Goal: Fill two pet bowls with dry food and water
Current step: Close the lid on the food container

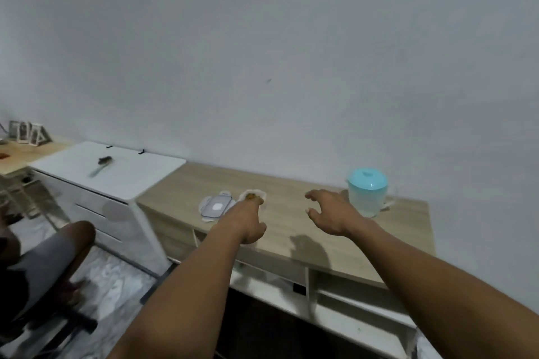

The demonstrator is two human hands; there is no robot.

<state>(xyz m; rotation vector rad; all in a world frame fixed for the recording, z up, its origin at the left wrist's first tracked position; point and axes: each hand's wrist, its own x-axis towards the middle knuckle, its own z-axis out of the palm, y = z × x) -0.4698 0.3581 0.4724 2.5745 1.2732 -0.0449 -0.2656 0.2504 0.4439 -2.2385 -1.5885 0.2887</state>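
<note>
A small clear food container [251, 195] with brown dry food stands on the wooden cabinet top [291, 230]. Its grey-and-clear lid [216, 207] lies flat just left of it. My left hand [248, 221] reaches onto the container's near side; the fingertips are hidden, so the grip is unclear. A clear water jug with a teal lid [368, 192] stands at the back right. My right hand [332, 213] hovers above the cabinet top just left of the jug, fingers spread and holding nothing. No pet bowl is in view.
A white drawer unit [116, 181] with a small brush on top adjoins the cabinet on the left. A seated person's knee [73, 245] is at the lower left. Open shelves [335, 300] sit below the cabinet top. A plain wall stands behind.
</note>
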